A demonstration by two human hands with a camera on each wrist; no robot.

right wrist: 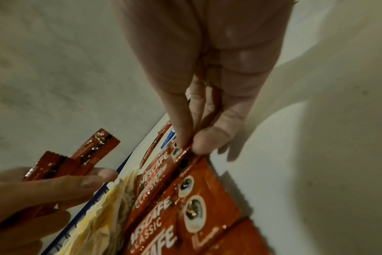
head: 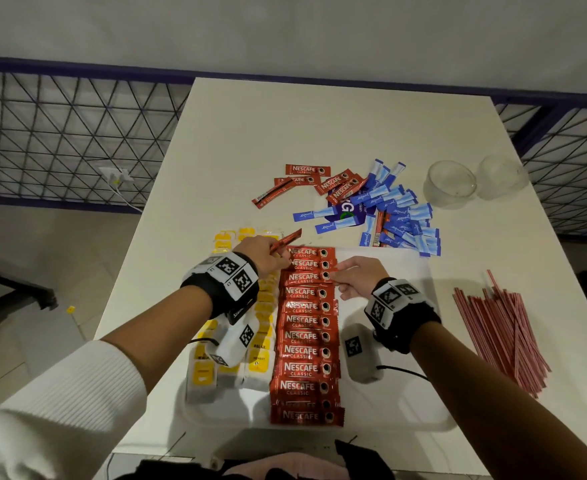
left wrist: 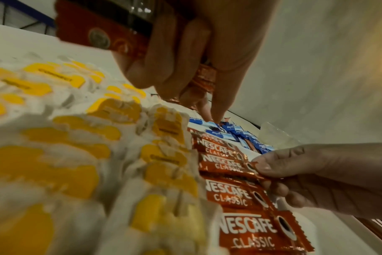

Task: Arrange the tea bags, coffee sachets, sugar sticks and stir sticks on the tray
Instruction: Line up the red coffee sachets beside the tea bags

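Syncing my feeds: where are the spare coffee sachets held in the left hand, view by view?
Head: spare sachets centre, above the column.
Left wrist: spare sachets top left, in the left hand.
Right wrist: spare sachets left.
Shared landmark: Nescafe column.

Bare tray (head: 399, 344) strip right of coffee sachet column (head: 306, 336); stir sticks (head: 503, 327) beyond; tea bags (head: 262, 315) crowd left.

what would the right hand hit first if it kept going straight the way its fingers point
The right hand points left across the coffee sachet row. Just past the sachet it pinches, it would probably meet the left hand, which grips spare sachets; depth is unclear.
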